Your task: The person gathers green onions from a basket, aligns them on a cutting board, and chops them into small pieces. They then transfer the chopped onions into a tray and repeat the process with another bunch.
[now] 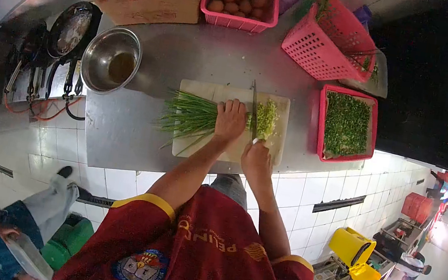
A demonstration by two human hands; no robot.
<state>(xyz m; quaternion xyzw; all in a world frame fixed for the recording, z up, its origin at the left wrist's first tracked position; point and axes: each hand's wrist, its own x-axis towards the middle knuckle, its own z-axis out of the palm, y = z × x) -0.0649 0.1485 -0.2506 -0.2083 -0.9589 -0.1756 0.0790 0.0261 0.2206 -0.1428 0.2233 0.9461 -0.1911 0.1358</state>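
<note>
Counter (163, 60) carries the board (201, 88) near its front edge, likely for easy reach, with long green stalks (193, 113) lying across it. Left hand (231, 119) grip is curled down over them, probably to keep the bunch tight; right hand (257, 160) grip is closed round the knife (255, 107), beside chopped bits (266, 118). Handle mostly hidden, left palm's underside too; can't tell blade depth.

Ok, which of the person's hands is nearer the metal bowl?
Left. The left hand presses on the spring onions, with the bowl off to its left. The right hand, gripping the knife, is further right, farther from the bowl.
</note>
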